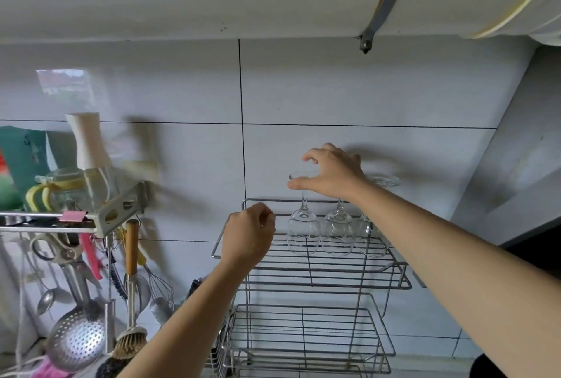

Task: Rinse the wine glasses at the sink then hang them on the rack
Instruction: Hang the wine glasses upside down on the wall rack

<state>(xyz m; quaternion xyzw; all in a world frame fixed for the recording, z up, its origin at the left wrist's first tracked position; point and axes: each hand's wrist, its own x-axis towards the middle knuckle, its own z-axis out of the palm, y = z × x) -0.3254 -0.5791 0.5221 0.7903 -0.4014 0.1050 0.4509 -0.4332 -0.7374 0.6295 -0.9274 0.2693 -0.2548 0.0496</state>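
Note:
Three clear wine glasses hang upside down from the top of a wire rack [309, 271] against the tiled wall. My right hand [331, 174] pinches the round foot of the leftmost glass [303, 226] between thumb and fingers, above the rack's top bar. The middle glass [338, 230] and the right glass [368, 235] hang beside it; the foot of the right one shows past my wrist. My left hand [247, 236] hovers at the rack's left front corner with its fingers curled and nothing in them.
A shelf [118, 210] at the left carries a glass jug and a pale vase. Below it hang scissors, a whisk, spoons, a skimmer and a brush. A large white cylinder with a metal strap [385, 1] is overhead. Lower rack tiers stand below.

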